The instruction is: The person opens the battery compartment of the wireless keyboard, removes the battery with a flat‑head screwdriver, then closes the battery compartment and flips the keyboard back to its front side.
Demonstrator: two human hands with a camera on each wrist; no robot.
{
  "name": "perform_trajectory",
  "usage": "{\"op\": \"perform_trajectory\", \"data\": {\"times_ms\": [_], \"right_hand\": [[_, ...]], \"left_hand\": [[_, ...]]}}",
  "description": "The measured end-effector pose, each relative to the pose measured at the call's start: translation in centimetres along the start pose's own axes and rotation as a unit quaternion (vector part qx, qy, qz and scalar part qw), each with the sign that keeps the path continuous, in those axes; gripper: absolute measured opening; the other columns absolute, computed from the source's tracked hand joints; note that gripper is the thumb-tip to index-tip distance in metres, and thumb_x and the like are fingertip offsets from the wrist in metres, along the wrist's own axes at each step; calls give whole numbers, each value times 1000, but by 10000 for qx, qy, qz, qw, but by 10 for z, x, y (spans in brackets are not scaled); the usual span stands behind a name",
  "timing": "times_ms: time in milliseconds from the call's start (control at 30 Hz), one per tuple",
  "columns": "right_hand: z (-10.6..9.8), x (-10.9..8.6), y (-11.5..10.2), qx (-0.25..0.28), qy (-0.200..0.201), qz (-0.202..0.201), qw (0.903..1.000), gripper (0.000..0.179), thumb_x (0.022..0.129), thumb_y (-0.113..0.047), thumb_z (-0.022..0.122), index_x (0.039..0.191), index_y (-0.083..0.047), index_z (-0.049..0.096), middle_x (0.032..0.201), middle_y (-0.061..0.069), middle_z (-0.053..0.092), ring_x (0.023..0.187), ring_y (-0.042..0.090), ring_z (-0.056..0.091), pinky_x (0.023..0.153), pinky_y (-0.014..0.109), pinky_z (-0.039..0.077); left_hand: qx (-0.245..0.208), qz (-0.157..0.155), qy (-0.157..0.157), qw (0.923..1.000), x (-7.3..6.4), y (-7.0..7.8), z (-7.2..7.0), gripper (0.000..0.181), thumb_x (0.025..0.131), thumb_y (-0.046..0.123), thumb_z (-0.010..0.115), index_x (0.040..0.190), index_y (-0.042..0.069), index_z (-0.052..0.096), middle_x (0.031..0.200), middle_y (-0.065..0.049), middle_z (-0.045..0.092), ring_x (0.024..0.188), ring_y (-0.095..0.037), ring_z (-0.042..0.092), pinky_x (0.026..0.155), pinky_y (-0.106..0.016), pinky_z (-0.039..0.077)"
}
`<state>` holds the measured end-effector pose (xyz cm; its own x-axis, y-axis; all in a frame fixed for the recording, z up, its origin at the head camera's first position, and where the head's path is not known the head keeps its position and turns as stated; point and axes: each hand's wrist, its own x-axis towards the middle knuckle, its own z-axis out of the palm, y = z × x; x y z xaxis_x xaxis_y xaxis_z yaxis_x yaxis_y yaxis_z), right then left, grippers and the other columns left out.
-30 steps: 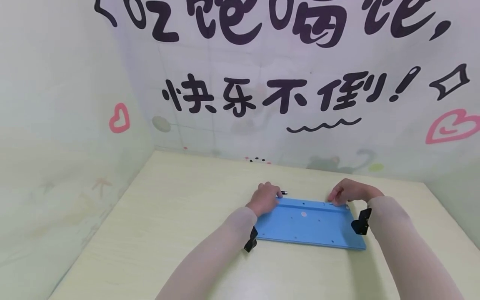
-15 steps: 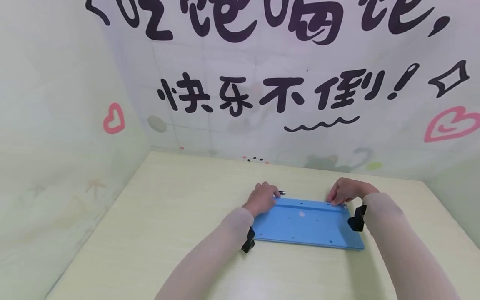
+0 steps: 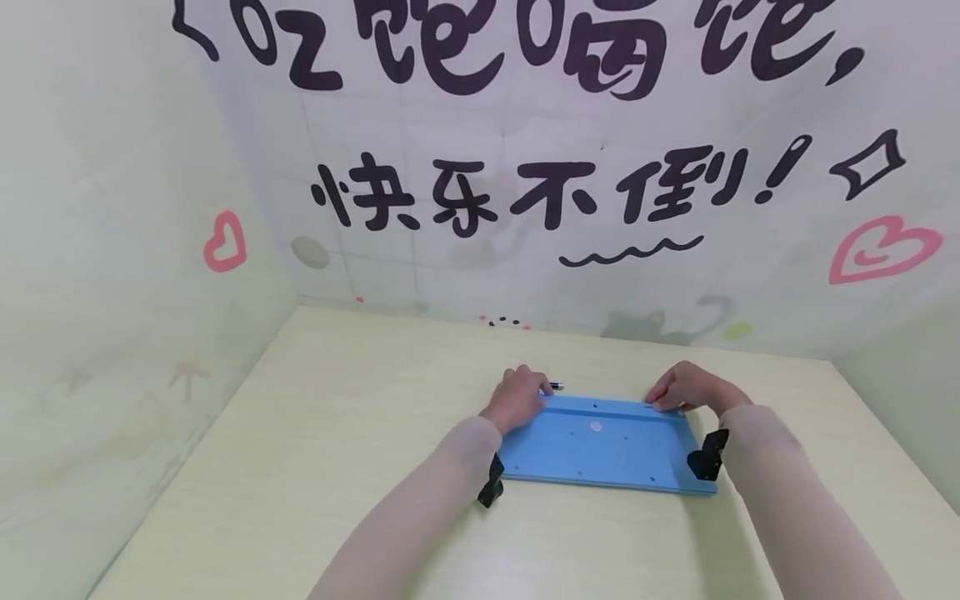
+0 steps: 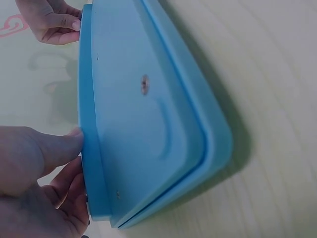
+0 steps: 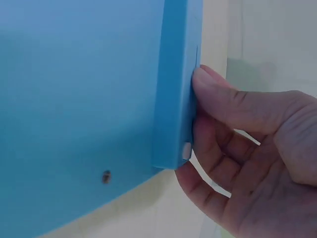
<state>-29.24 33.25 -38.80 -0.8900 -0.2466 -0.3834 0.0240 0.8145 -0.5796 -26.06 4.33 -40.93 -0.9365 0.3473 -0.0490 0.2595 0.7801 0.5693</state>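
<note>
A flat blue rectangular panel (image 3: 600,454) with a raised strip along its back edge, small screw holes and a white round spot lies on the table; it looks like a keyboard's underside. My left hand (image 3: 516,398) grips its back left corner. In the left wrist view, the left thumb (image 4: 64,148) lies against the strip and the fingers curl below it. At the strip's right end my right hand (image 3: 690,387) pinches the edge. The right thumb (image 5: 218,94) presses the strip's outer face beside a thin slit, with the other fingers bent around underneath.
A small black-and-silver cylinder (image 3: 557,386) lies on the table just behind the left hand. The pale wooden table (image 3: 360,400) meets a white printed backdrop (image 3: 442,267) behind the panel. Black straps (image 3: 708,456) sit on both wrists.
The head view has shifted slightly, so panel and hands appear a little farther left. Both hands stay on the panel's back edge; the right fingers have changed their pose a little.
</note>
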Motion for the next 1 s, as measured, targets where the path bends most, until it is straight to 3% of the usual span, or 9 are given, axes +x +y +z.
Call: {"op": "perform_trajectory", "data": {"times_ms": [300,633,867,1000], "right_hand": [[17,-8,2,-296,978,-172,9946,10,80,3,65,88,5,70,82,10,66,69,19,54,67,34,50],[25,-24,0,-406,1575,-285,9863,9,78,3,66,87,5,69,83,13,65,73,22,57,68,39,49],[28,-35,-2,-446,1640,-447,9844,14,80,-3,68,90,6,68,84,13,65,75,23,56,69,40,48],[26,-45,-5,-474,1525,-743,9844,18,82,-6,66,95,7,66,89,13,65,81,26,58,72,42,48]], "left_hand": [[190,35,5,9998,-1,2,0,17,88,15,61,105,13,66,102,-5,53,91,-20,43,75,-30,41],[155,50,-84,9998,-4,7,-2,19,88,15,62,106,12,66,102,-4,53,92,-21,44,76,-31,42],[484,140,-46,9987,-7,5,-2,22,88,18,61,109,11,64,99,-5,50,91,-20,43,73,-31,42],[660,117,-60,9977,-10,0,-5,27,88,18,62,113,10,61,99,-5,47,90,-20,40,72,-30,41]]}}
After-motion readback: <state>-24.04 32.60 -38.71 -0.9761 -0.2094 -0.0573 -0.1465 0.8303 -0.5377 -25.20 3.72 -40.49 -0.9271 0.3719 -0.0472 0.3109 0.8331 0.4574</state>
